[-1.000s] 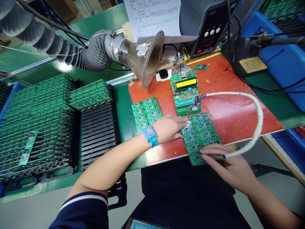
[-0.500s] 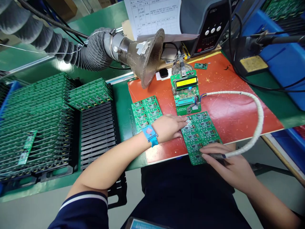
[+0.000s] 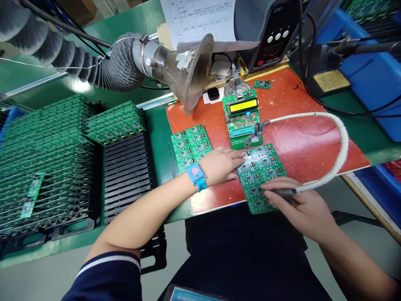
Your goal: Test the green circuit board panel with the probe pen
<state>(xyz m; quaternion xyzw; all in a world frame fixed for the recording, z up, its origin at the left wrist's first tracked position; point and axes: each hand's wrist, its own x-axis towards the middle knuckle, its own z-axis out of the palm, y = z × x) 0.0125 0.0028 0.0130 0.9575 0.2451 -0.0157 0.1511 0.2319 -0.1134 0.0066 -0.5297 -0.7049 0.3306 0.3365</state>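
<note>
A green circuit board panel lies on the red mat and overhangs its front edge. My left hand, with a blue wrist strap, grips the panel's left edge, fingertips on its upper left corner. My right hand is closed around a dark pen-like probe, its tip over the panel's lower middle; the exact contact point is hidden by the fingers. A white sleeved cable loops from the probe to a programmer board with a lit yellow display. A second circuit board panel lies left of my left hand.
Black racks at the left hold many upright green boards. A fume extraction funnel hangs over the mat's back left. A soldering station stands behind, and a blue bin at the right. A small board lies at the back.
The probe and my right hand have moved slightly up the panel, away from its front edge. My left hand stays at the panel's edge. The whole view has shifted a little.
</note>
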